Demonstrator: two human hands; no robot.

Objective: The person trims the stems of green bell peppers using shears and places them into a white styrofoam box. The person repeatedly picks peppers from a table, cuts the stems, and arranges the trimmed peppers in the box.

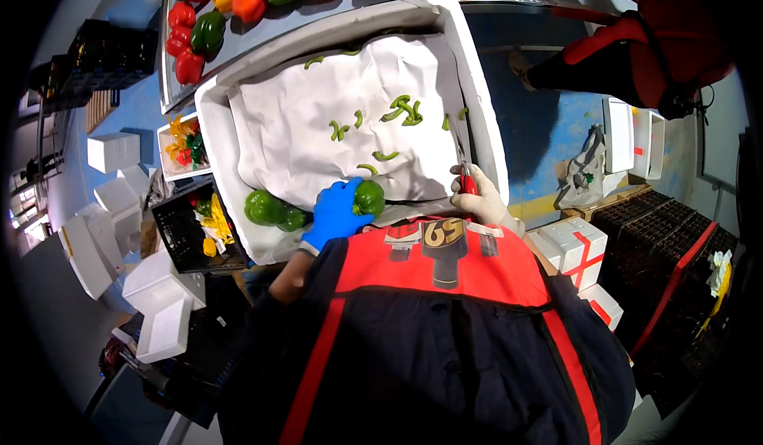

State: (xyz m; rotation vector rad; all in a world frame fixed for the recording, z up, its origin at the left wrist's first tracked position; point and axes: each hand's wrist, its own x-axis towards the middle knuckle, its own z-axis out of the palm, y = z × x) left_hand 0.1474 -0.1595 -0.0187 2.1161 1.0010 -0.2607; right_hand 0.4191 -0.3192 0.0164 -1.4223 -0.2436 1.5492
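My left hand [335,214], in a blue glove, grips a green bell pepper [371,198] at the near side of a large white foam box [486,105]. My right hand [484,193], in a pale glove, holds red-handled shears [468,181], their blades pointing away from me over the box's right part. White paper [298,123] lines the box, crumpled in places. Several cut green pepper stems [400,108] lie scattered on the paper. Two more green bell peppers [265,208] rest in the near left corner, left of my blue glove.
Red, green and yellow bell peppers [249,1] sit on a metal-edged table [262,43] beyond the box. A black crate [179,230] with peppers and yellow wrapping stands at left, near white foam boxes [161,284]. Another person [644,57] stands at far right. Dark crates [644,230] lie at right.
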